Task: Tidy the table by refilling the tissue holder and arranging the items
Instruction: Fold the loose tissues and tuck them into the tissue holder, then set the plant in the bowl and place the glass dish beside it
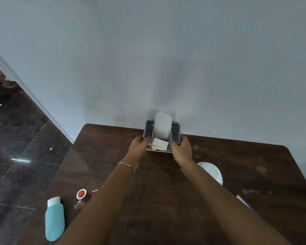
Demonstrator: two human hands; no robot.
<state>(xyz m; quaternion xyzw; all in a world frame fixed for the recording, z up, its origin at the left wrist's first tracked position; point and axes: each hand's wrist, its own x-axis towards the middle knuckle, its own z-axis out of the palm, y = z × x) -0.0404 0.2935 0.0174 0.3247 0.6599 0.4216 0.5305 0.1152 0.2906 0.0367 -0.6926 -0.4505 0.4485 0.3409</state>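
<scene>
A grey plastic tissue holder (175, 129) stands at the table's far edge against the wall, with a white stack of tissues (162, 125) upright in its middle slot. A folded white tissue (159, 144) lies at its front, over a flat printed tissue pack (168, 150). My left hand (139, 145) grips the holder's left front corner. My right hand (182, 147) grips its right front corner. Both arms stretch across the table.
On the dark wooden table (237, 165): a turquoise bottle with a white cap (54, 219) lying near left, a small red-capped bottle (81, 194) and a small red glass bottle (80, 204) beside it, a white round lid or container (212, 171) right of my right arm. Dark floor lies left.
</scene>
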